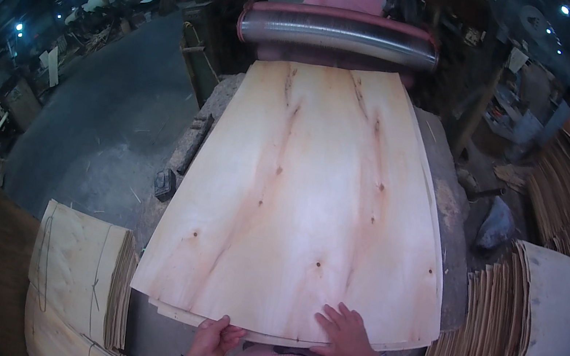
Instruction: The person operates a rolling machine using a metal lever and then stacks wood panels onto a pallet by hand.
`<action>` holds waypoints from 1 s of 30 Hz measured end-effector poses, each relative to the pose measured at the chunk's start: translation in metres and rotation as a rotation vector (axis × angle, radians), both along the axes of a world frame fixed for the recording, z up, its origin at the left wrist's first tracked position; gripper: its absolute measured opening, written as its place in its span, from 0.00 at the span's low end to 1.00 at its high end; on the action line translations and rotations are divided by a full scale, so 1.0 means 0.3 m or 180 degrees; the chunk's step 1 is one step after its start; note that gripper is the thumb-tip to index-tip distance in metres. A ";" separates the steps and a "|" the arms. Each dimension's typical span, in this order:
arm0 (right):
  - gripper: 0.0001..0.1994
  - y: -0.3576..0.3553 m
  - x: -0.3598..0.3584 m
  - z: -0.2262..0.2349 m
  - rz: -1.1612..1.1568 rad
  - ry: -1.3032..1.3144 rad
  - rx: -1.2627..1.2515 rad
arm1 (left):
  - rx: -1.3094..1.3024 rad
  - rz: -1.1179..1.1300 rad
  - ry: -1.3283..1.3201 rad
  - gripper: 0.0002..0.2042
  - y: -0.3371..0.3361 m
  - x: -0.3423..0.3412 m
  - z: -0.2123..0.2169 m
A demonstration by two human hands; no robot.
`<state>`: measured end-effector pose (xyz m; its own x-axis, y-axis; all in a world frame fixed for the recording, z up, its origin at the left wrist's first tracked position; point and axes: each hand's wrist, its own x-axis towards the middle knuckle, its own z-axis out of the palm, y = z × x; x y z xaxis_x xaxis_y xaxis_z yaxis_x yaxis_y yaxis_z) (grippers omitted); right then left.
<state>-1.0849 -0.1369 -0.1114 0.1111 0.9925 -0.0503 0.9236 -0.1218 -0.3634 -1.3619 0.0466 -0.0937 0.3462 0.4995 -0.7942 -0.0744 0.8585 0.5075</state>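
A large pale wood veneer sheet (317,212) with brown streaks and small knots lies in front of me. It rests on other sheets, whose edges show along its near side and right side. My left hand (210,341) pinches the near edge left of the middle, its thumb on top and its fingers curled at the rim. Farther right, my right hand (346,337) lies flat on the near edge with its fingers spread. The far end of the sheet reaches a shiny roller (339,39) with pink ends.
Tied veneer bundles (76,268) stand at the lower left. More veneer stacks (546,327) rise on the right. A small dark block (165,184) sits on the left ledge beside the sheet. Grey floor (119,102) stretches off to the left.
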 end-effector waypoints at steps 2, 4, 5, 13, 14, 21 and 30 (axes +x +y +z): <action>0.39 0.068 0.002 -0.018 -0.0088 -0.0195 0.0102 | 0.0246 -0.0153 0.0040 0.10 0.067 0.086 -0.020; 0.40 0.194 0.085 -0.087 -0.0343 -0.0588 0.0227 | 0.0467 -0.0205 -0.0123 0.10 0.168 0.183 -0.085; 0.41 0.264 0.125 -0.116 -0.0455 -0.0762 0.0255 | 0.0529 -0.0197 -0.0308 0.10 0.214 0.225 -0.107; 0.38 0.743 0.495 -0.336 -0.0874 -0.1113 0.0522 | 0.0216 0.0697 -0.0065 0.10 0.075 0.017 -0.079; 0.37 0.789 0.547 -0.361 -0.0814 -0.1132 0.0603 | 0.0067 0.0896 0.0050 0.09 0.029 -0.046 -0.111; 0.26 0.959 0.686 -0.284 -0.1154 -0.0828 0.0587 | 0.0115 0.1665 0.0347 0.09 -0.066 -0.135 -0.151; 0.24 0.346 0.117 -0.262 -0.1079 -0.0748 0.0764 | -0.0376 0.1127 -0.0132 0.09 0.019 -0.200 -0.199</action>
